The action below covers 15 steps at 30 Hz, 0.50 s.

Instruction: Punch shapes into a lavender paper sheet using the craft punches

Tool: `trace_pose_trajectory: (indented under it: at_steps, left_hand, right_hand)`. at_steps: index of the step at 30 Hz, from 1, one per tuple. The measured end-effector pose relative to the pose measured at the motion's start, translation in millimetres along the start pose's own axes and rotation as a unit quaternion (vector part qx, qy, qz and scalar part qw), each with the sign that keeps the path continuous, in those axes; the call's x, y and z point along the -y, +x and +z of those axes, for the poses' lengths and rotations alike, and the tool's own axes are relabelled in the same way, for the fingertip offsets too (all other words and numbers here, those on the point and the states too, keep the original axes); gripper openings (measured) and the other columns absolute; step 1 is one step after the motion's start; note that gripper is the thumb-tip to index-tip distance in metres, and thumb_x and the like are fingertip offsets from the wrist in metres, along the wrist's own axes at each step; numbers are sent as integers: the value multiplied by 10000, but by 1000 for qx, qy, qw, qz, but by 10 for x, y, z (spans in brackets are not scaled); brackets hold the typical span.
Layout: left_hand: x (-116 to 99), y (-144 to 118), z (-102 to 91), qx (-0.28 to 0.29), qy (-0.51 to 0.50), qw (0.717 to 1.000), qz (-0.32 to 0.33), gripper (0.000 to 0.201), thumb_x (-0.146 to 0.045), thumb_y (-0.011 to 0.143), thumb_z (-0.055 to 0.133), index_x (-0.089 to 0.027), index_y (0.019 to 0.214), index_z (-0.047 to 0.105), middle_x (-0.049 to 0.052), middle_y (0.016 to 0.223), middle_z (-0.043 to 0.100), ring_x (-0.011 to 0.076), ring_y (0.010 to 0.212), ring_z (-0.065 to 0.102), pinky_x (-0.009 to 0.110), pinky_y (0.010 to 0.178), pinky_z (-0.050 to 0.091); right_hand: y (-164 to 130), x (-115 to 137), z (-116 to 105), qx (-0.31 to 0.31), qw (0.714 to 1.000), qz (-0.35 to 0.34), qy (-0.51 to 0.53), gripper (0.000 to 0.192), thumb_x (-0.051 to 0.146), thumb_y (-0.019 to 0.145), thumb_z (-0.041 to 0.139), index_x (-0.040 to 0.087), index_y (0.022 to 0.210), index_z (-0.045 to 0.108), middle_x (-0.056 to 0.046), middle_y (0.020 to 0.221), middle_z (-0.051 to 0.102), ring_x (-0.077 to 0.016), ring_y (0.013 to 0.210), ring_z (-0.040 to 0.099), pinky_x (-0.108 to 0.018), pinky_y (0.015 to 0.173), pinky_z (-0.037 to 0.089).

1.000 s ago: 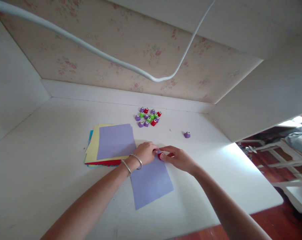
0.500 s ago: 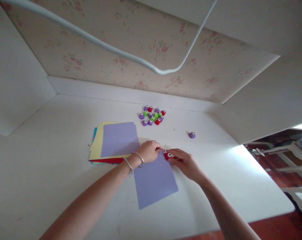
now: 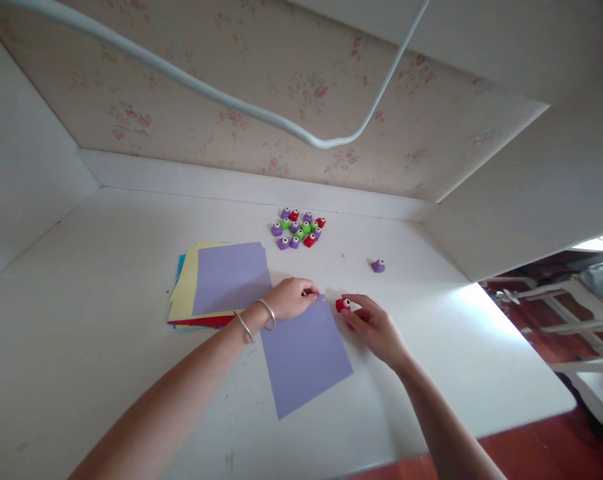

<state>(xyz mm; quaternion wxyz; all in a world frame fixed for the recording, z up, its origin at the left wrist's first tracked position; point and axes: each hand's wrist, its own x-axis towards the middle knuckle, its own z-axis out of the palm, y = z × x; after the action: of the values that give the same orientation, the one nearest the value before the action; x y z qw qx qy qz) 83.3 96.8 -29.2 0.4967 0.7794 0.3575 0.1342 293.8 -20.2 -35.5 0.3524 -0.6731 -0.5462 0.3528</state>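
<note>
Pinching the far corner of a loose lilac sheet (image 3: 306, 357) just below the middle of the frame, the left hand (image 3: 291, 298) was curled with its fingers nearly shut on the paper's edge; two bangles (image 3: 255, 320) ringed its wrist. The right hand (image 3: 374, 323), just right of centre, held a small red punch (image 3: 342, 305) between narrowed fingertips, just beside the sheet's far right corner and off the paper. The sheet's long axis ran from lower left to upper right, slightly tilted. Left of it lay a stack of coloured paper (image 3: 221, 283), lilac on top. Farther up sat a cluster of punches (image 3: 298, 228), and one purple punch (image 3: 378, 266) lay apart on the white table (image 3: 106, 267). No writing was legible.
</note>
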Motion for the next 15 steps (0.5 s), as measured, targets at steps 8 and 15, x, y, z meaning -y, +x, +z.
trace_pose_trajectory:
  at_steps: [8, 15]
  left_hand:
    - [-89, -74, -81, 12, -93, 995, -30, 315, -302, 890, 526, -122, 1106, 667, 57, 1081, 713, 136, 961, 662, 218, 848, 490]
    - [-154, -108, -71, 13, -129, 991, -45, 307, -288, 857, 557, -133, 1094, 677, 47, 1070, 718, 138, 974, 659, 224, 868, 488]
  right_hand:
    - [-2, 100, 44, -69, 987, -40, -139, 355, 423, 909, 561, 251, 1203, 662, -99, 1283, 578, -127, 673, 629, -307, 659, 537]
    - [-194, 408, 209, -85, 996, -9, 7, 344, 507, 899, 576, 219, 1017, 721, -89, 1041, 656, -152, 679, 541, -292, 599, 452]
